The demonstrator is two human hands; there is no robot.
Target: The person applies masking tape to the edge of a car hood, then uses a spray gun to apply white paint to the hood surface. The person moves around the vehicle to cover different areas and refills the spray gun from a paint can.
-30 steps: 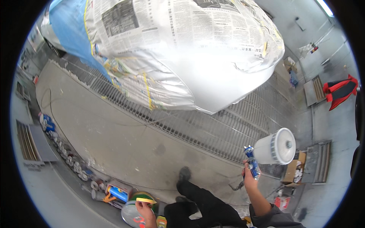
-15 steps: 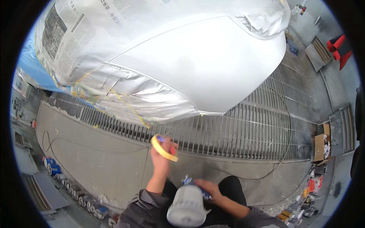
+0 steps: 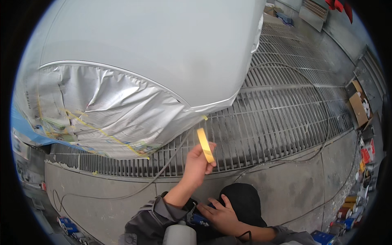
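My left hand (image 3: 198, 163) grips a roll of yellow tape (image 3: 205, 143) just below the masked car's lower edge. My right hand (image 3: 220, 214) is low by my legs on a blue spray gun (image 3: 199, 220), some fingers loosely spread over it; the gun's white cup (image 3: 179, 236) sits at the bottom edge. Above, a smooth pale body panel (image 3: 155, 41) has crinkled paper and plastic masking (image 3: 102, 102) along its lower left, with yellow tape strips across it.
A metal floor grating (image 3: 286, 110) runs under the car, with hoses (image 3: 155, 179) over grating and concrete (image 3: 294, 188). At right stand a cardboard box (image 3: 359, 110), cans (image 3: 347, 208) and wall panels. A red and black item (image 3: 339, 6) hangs top right.
My left hand has risen with the tape toward the car. The spray gun has come down from the right to my lap. The pale panel now fills more of the upper view.
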